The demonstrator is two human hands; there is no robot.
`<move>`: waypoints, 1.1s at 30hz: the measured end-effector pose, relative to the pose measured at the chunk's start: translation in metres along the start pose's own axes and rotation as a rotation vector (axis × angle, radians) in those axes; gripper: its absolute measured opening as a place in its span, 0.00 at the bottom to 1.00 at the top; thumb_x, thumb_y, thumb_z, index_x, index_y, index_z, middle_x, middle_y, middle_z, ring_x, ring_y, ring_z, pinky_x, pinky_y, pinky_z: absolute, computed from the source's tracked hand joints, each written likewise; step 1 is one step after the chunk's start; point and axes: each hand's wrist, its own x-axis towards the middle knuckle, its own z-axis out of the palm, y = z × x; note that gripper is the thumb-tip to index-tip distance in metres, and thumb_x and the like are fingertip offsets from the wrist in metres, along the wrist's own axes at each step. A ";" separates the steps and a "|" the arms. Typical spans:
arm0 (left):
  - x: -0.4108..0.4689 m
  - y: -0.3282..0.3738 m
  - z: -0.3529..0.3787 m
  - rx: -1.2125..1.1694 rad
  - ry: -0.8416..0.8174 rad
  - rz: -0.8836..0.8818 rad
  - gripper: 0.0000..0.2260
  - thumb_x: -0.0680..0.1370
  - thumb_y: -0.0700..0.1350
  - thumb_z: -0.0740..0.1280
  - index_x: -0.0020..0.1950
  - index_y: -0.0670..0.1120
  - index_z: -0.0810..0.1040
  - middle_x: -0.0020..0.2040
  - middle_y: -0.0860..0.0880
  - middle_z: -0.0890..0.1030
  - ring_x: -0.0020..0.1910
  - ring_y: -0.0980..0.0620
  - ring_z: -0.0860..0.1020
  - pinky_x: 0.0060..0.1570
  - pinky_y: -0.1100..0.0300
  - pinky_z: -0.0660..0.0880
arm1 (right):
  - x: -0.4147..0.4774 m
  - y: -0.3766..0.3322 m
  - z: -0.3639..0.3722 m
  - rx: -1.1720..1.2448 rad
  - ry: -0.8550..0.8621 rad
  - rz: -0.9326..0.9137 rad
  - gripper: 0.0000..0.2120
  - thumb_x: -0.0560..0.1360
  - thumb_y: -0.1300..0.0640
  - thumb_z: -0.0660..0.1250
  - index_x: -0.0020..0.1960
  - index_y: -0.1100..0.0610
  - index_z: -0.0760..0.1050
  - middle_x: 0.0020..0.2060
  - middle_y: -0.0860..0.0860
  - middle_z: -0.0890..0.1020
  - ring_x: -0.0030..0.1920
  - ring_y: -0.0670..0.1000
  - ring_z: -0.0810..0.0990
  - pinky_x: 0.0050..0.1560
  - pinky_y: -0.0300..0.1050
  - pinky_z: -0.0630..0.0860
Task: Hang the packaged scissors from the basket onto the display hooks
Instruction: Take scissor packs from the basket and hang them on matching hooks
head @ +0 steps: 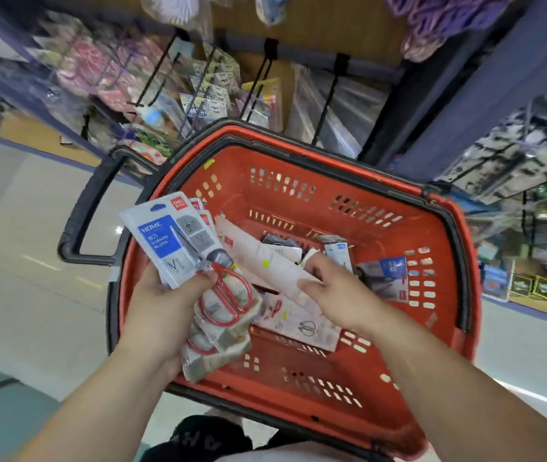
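At centre left, my left hand (162, 301) is gripping a fanned stack of grey card packs of red-handled scissors (179, 241), thumb pressing on top; I am counting at least three packs there. Just right, the red slotted plastic basket (298, 388) with its black loop handle (79, 211) is holding more packs, piled too loosely to count. At centre right, my right hand (335, 288) is pinching one white-backed pack (265, 261) inside it. I am counting four black wire display hooks (260, 78), blurred, at upper centre.

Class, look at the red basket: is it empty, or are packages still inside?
Not empty: several packs lie inside the basket, and the right hand grips a white pack there.
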 end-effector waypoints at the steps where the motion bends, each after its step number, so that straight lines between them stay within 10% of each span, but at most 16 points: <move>1: -0.004 -0.002 0.004 -0.007 0.013 0.001 0.16 0.78 0.34 0.73 0.62 0.50 0.81 0.52 0.47 0.89 0.48 0.45 0.88 0.47 0.49 0.83 | -0.014 -0.009 -0.010 0.074 0.031 -0.027 0.07 0.83 0.55 0.66 0.49 0.53 0.69 0.38 0.50 0.73 0.37 0.51 0.71 0.38 0.50 0.70; 9: -0.020 -0.008 0.048 -0.063 -0.022 0.012 0.16 0.77 0.35 0.74 0.62 0.49 0.81 0.51 0.46 0.89 0.50 0.41 0.88 0.58 0.34 0.82 | -0.069 -0.046 -0.009 0.448 -0.093 -0.181 0.18 0.71 0.65 0.71 0.42 0.46 0.65 0.37 0.49 0.69 0.36 0.49 0.65 0.37 0.47 0.63; 15: -0.027 -0.006 0.059 -0.207 -0.146 0.020 0.17 0.80 0.36 0.71 0.68 0.47 0.80 0.60 0.42 0.87 0.59 0.37 0.85 0.64 0.31 0.77 | -0.063 -0.049 -0.008 0.496 0.187 -0.240 0.14 0.79 0.44 0.68 0.43 0.52 0.71 0.42 0.49 0.76 0.43 0.48 0.75 0.48 0.48 0.72; 17: -0.026 -0.006 0.060 -0.235 -0.148 -0.006 0.17 0.80 0.36 0.70 0.69 0.46 0.79 0.60 0.41 0.86 0.58 0.35 0.85 0.63 0.30 0.78 | -0.060 -0.047 -0.007 0.510 0.251 -0.229 0.10 0.75 0.43 0.71 0.48 0.44 0.72 0.50 0.52 0.80 0.50 0.51 0.81 0.56 0.54 0.78; 20: -0.022 -0.003 0.059 -0.283 -0.134 -0.034 0.17 0.81 0.38 0.69 0.70 0.45 0.79 0.60 0.39 0.86 0.56 0.35 0.86 0.57 0.31 0.81 | -0.059 -0.046 -0.005 0.568 0.206 -0.186 0.35 0.75 0.56 0.78 0.72 0.36 0.63 0.57 0.47 0.81 0.55 0.39 0.83 0.59 0.36 0.78; 24: -0.023 0.003 0.058 -0.306 -0.175 -0.077 0.29 0.78 0.65 0.70 0.73 0.50 0.77 0.64 0.40 0.84 0.60 0.35 0.85 0.59 0.32 0.80 | -0.051 -0.052 0.002 0.559 0.213 -0.188 0.34 0.70 0.55 0.81 0.74 0.46 0.74 0.64 0.45 0.82 0.62 0.41 0.82 0.63 0.41 0.79; 30: -0.001 -0.003 0.033 -0.057 -0.222 0.027 0.20 0.73 0.36 0.78 0.64 0.46 0.82 0.55 0.42 0.88 0.48 0.41 0.88 0.37 0.51 0.83 | -0.031 -0.043 -0.003 0.649 -0.031 -0.140 0.24 0.76 0.52 0.77 0.70 0.40 0.77 0.66 0.49 0.80 0.62 0.47 0.82 0.63 0.47 0.80; 33: 0.013 -0.006 0.010 -0.058 -0.163 0.015 0.28 0.67 0.38 0.80 0.67 0.45 0.80 0.58 0.41 0.87 0.52 0.39 0.87 0.47 0.43 0.84 | 0.004 -0.001 -0.010 0.581 0.027 0.078 0.13 0.83 0.54 0.67 0.67 0.46 0.79 0.60 0.51 0.83 0.58 0.52 0.83 0.52 0.40 0.80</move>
